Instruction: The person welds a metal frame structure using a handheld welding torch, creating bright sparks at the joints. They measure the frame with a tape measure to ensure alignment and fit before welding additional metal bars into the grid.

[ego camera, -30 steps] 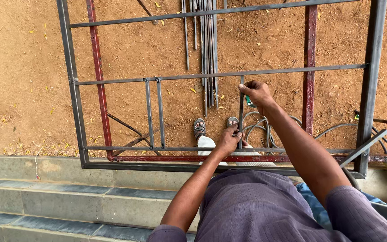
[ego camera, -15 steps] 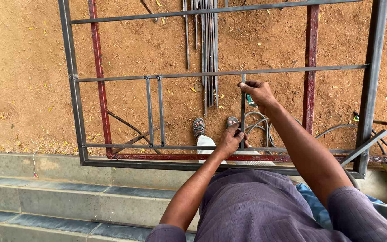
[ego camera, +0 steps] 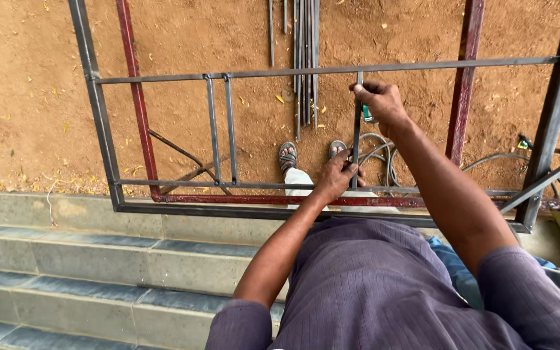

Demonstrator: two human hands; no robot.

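Observation:
A grey steel frame (ego camera: 102,136) stands in front of me with two horizontal rails and two upright bars (ego camera: 220,129) fixed between them. I hold a loose upright steel bar (ego camera: 357,126) between the rails. My right hand (ego camera: 382,102) grips its top end at the upper rail (ego camera: 280,71). My left hand (ego camera: 337,175) grips its lower end just above the bottom rail (ego camera: 228,186). A small green object (ego camera: 369,117) shows under my right hand.
Dark red bars (ego camera: 139,110) lie behind the frame. Several loose steel rods (ego camera: 304,45) rest on the brown dirt beyond. Coiled cables (ego camera: 384,152) lie by my sandalled feet (ego camera: 288,155). Concrete steps (ego camera: 66,253) descend at lower left.
Both hands stay on the loose bar. It has been shifted slightly, and now stands more squarely between the rails.

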